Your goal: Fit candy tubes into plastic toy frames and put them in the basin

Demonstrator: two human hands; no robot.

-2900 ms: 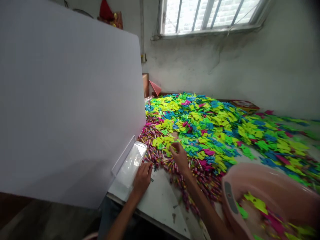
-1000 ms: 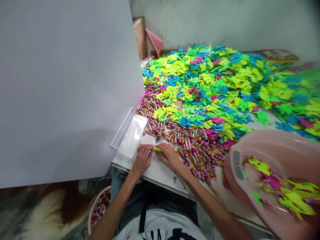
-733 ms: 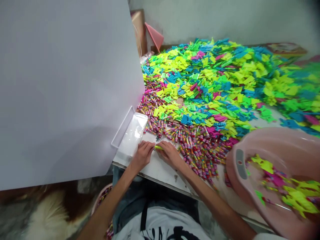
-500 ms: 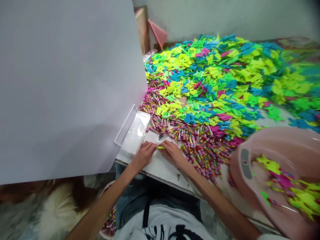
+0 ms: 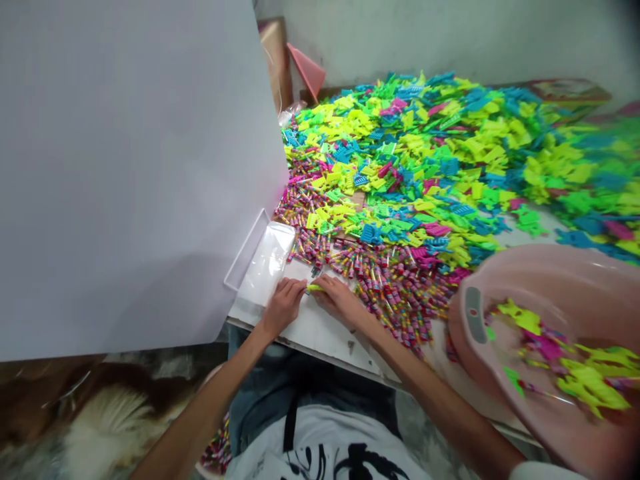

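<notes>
Gripping a small neon-green plastic piece (image 5: pixel 313 288) closed between them, the left hand (image 5: pixel 283 308) and right hand (image 5: pixel 340 300) are holding it just above the white tabletop (image 5: pixel 310 340). Striped pink tubes (image 5: pixel 395 300) are lying scattered beside the right hand, and a pink basin (image 5: pixel 545 263) is sitting farther right.

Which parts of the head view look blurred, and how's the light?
Head view: the pieces in the pink plastic basin and the pile's far right edge are blurred; the left hand and right hand look sharp, evenly lit; a soft shadow crosses the lower white board.
</notes>
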